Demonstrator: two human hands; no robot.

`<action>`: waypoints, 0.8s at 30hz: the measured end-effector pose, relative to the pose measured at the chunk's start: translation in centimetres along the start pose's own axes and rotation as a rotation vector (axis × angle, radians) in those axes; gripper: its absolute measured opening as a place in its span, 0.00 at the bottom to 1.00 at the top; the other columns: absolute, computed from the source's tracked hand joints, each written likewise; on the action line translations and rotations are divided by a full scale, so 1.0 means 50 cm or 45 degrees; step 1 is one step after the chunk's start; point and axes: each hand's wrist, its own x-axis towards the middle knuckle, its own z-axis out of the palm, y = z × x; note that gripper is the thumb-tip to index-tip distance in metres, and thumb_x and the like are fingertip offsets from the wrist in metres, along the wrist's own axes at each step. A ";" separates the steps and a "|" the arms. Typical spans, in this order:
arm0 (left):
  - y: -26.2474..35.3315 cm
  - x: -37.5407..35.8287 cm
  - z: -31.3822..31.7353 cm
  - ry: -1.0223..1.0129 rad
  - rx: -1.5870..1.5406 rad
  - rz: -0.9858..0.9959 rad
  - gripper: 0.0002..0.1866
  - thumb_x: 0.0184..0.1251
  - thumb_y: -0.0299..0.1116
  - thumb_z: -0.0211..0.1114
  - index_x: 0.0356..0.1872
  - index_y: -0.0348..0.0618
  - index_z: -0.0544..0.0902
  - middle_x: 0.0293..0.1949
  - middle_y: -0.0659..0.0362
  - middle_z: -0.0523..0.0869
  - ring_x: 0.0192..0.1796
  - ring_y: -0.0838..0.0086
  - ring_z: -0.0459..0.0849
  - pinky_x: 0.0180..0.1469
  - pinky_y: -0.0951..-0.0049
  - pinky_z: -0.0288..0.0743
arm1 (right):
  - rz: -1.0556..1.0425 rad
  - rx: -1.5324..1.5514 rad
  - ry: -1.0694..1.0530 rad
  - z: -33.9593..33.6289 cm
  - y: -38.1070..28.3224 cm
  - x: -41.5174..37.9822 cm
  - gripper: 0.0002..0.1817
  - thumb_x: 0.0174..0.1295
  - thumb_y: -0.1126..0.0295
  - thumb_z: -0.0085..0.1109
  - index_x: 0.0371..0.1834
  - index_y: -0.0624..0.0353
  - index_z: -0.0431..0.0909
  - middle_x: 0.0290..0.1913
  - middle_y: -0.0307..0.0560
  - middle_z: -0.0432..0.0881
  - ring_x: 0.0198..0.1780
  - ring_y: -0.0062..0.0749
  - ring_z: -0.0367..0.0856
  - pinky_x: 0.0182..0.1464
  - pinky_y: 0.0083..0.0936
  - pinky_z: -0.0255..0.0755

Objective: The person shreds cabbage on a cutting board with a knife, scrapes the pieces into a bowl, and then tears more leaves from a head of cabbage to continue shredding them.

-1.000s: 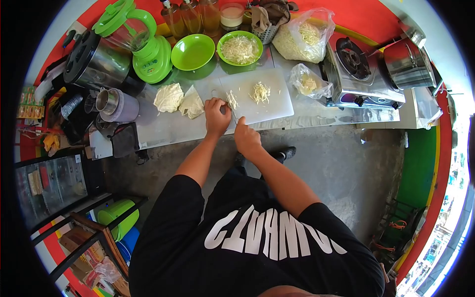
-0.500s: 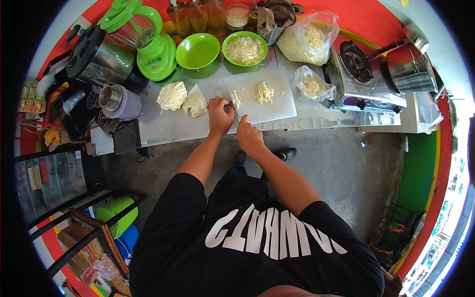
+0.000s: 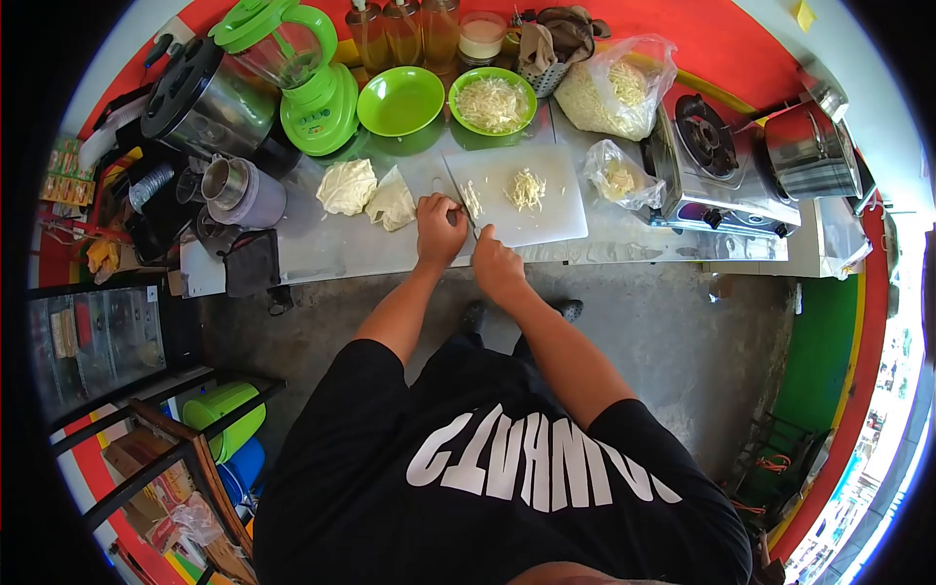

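My right hand (image 3: 497, 265) is closed around a knife's handle at the near edge of the white cutting board (image 3: 558, 213). The thin knife blade (image 3: 476, 230) points away from me, near the board's left side. Just left of the blade, my left hand (image 3: 442, 231) has its fingers curled down; what lies under them is hidden. Thin shreds of cabbage (image 3: 472, 200) lie beside the blade. A larger pile of shredded cabbage (image 3: 526, 189) sits mid-board. Left of the board, two pale cabbage pieces (image 3: 347, 186) rest on the metal counter (image 3: 322, 252).
Behind the board stand an unfilled green bowl (image 3: 400, 101) and a green bowl of shreds (image 3: 492, 103). A green blender (image 3: 320, 109) is at back left. Bagged shreds (image 3: 612, 97), a smaller plastic bag (image 3: 622, 177) and a gas stove (image 3: 717, 161) are on the right.
The whole view has shifted slightly, with the counter's things appearing a little further right and lower. Both hands keep nearly the same place at the board and knife.
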 end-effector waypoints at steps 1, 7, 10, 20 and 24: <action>0.000 -0.001 0.001 0.003 0.000 0.005 0.05 0.52 0.21 0.67 0.29 0.40 0.80 0.33 0.55 0.81 0.42 0.55 0.77 0.47 0.58 0.71 | -0.001 0.001 0.005 -0.009 0.002 0.004 0.16 0.69 0.73 0.56 0.54 0.67 0.64 0.47 0.68 0.87 0.48 0.59 0.90 0.51 0.44 0.84; 0.005 0.003 -0.006 -0.032 0.003 -0.037 0.05 0.52 0.22 0.67 0.29 0.41 0.79 0.33 0.56 0.81 0.43 0.55 0.77 0.49 0.57 0.71 | -0.066 -0.074 -0.064 -0.029 -0.003 -0.009 0.16 0.69 0.73 0.55 0.54 0.67 0.64 0.47 0.68 0.87 0.50 0.58 0.89 0.52 0.43 0.84; 0.002 0.005 -0.003 -0.022 0.011 -0.009 0.05 0.52 0.22 0.67 0.28 0.41 0.79 0.33 0.55 0.80 0.43 0.55 0.77 0.49 0.57 0.71 | -0.026 -0.064 -0.033 -0.006 -0.004 -0.021 0.16 0.70 0.72 0.55 0.55 0.67 0.64 0.46 0.67 0.88 0.49 0.57 0.90 0.51 0.44 0.84; 0.004 0.004 -0.012 -0.074 0.002 0.015 0.06 0.53 0.22 0.67 0.29 0.41 0.79 0.33 0.54 0.80 0.42 0.54 0.77 0.48 0.56 0.71 | -0.036 0.008 0.021 -0.001 0.009 0.009 0.13 0.71 0.71 0.52 0.53 0.65 0.64 0.43 0.67 0.88 0.48 0.59 0.90 0.51 0.48 0.83; 0.003 0.005 -0.001 -0.059 0.014 -0.006 0.07 0.54 0.22 0.67 0.32 0.41 0.79 0.33 0.54 0.80 0.43 0.54 0.77 0.48 0.55 0.71 | 0.031 0.151 0.010 0.002 0.041 -0.008 0.12 0.70 0.72 0.53 0.53 0.60 0.65 0.44 0.67 0.88 0.49 0.64 0.88 0.54 0.52 0.82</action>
